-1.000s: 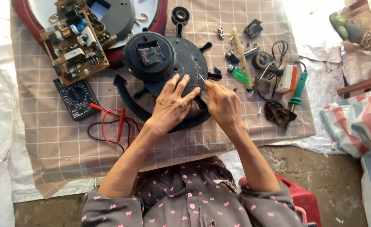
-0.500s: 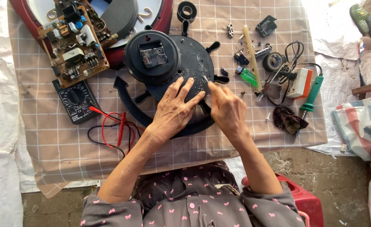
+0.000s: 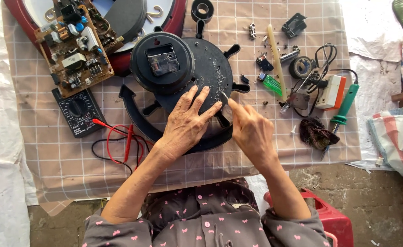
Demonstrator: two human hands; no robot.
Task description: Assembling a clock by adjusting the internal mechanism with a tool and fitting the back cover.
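While the left hand (image 3: 186, 123) lies flat, fingers spread, on the black disc (image 3: 209, 68), the right hand (image 3: 251, 130) pinches a thin tool (image 3: 225, 96).

Its tip touches the disc's scratched face, mid-cloth (image 3: 46, 160); a circuit board (image 3: 76, 45) and multimeter (image 3: 78, 112) lie to the left.

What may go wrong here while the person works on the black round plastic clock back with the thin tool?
1. The right hand aims a thin pointed metal tool toward the left hand's fingers; a slip might prick them.
2. The tool may scratch the black round plastic clock back, where pale scrapings already lie.
3. Small loose parts on the checked beige cloth could get lost.
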